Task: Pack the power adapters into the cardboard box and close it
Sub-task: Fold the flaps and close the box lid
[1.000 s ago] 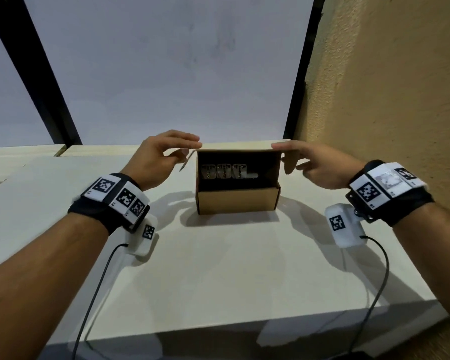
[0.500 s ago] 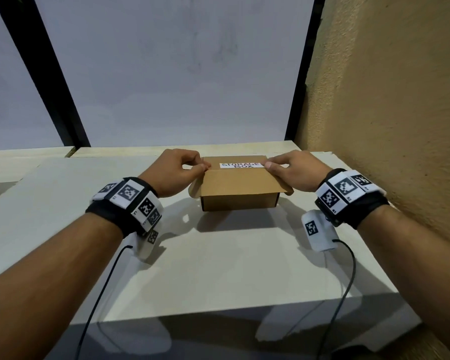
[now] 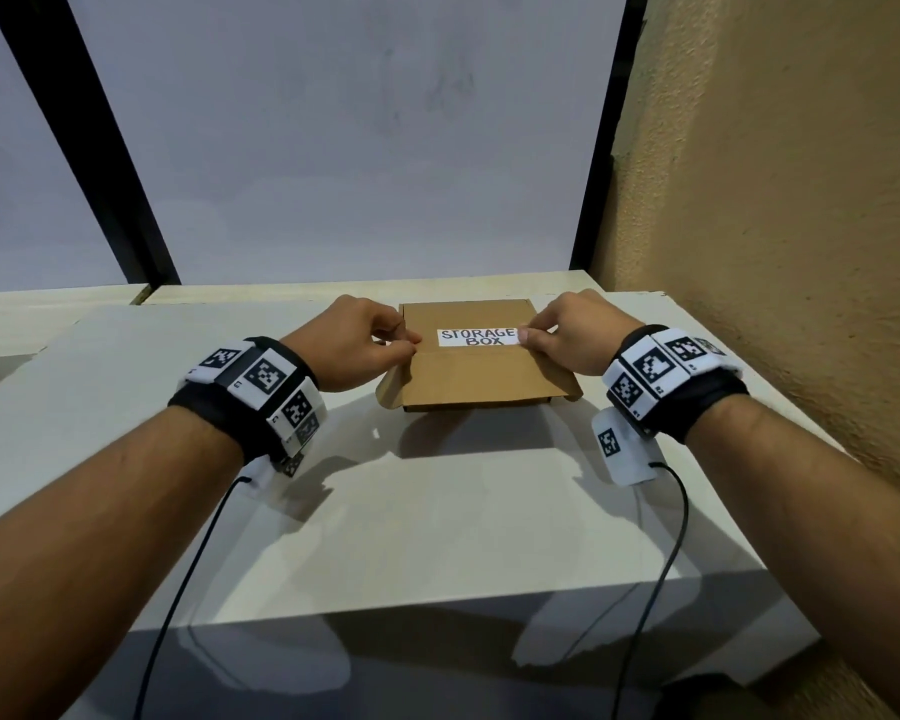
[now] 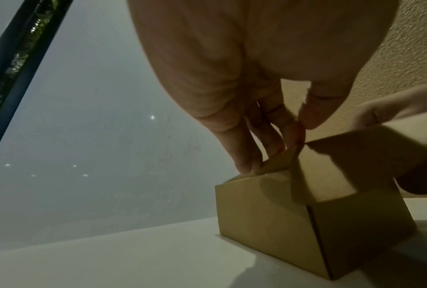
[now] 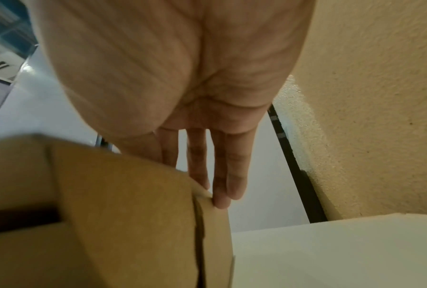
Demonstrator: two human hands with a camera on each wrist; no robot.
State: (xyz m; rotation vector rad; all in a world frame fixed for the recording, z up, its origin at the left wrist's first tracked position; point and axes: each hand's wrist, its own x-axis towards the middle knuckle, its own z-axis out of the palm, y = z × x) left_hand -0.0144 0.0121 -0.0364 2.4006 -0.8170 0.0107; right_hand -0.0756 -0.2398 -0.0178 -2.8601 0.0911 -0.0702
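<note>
The brown cardboard box [image 3: 476,376] stands near the far edge of the white table, its lid folded down flat with the white "STORAGE BOX" label [image 3: 478,337] on top. The lid's front flap juts out over the front wall, and its side ears stick out at both corners. My left hand [image 3: 411,348] pinches the lid's left edge, thumb on top and fingers [image 4: 246,163] down against the side ear. At the other end my right hand [image 3: 528,337] pinches the right edge beside the label, fingers [image 5: 222,194] along the box [image 5: 121,214] side. The power adapters are hidden inside.
The white table [image 3: 437,511] ends in a front edge close to me. A textured tan wall [image 3: 775,200] rises just right of the box. Behind stand pale panels with black posts [image 3: 601,148]. Thin black cables [image 3: 666,537] hang from both wrist cameras.
One second ago the lid stood upright and the adapters showed inside. Both hands have swung the lid forward and down onto the box, and my view has come closer.
</note>
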